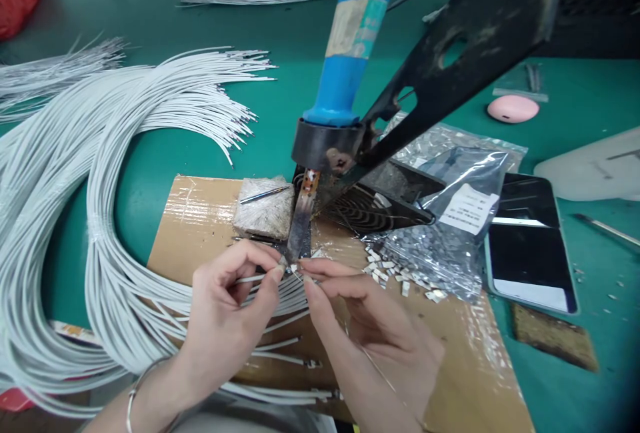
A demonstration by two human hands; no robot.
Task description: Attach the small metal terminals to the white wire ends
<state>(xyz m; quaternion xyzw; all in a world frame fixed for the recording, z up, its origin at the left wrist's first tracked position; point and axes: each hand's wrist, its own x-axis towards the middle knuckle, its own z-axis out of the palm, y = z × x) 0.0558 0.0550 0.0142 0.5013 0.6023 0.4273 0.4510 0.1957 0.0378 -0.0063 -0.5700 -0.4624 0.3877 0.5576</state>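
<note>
My left hand [235,313] pinches a white cable [249,279] close to its end, just under the tip of a soldering iron [300,223]. Between finger and thumb of my right hand [365,326] is a thin solder wire [377,369], which trails back across the palm. Both sets of fingertips almost meet at the iron's tip, where a small pale metal piece [294,269] shows; which hand bears it I cannot tell. The iron has a blue handle [345,59] and points downward in a black metal holder [450,53]. More white cables [280,353] lie below my hands, some with metal pieces at their ends.
A large bundle of white cables [100,153] fills the left side. On the cardboard [195,219] sits a square block [265,219] with a thin metal rod. Small metal tabs [385,266], a plastic bag [465,219], a phone [530,246] and a brown pad [555,336] are at right.
</note>
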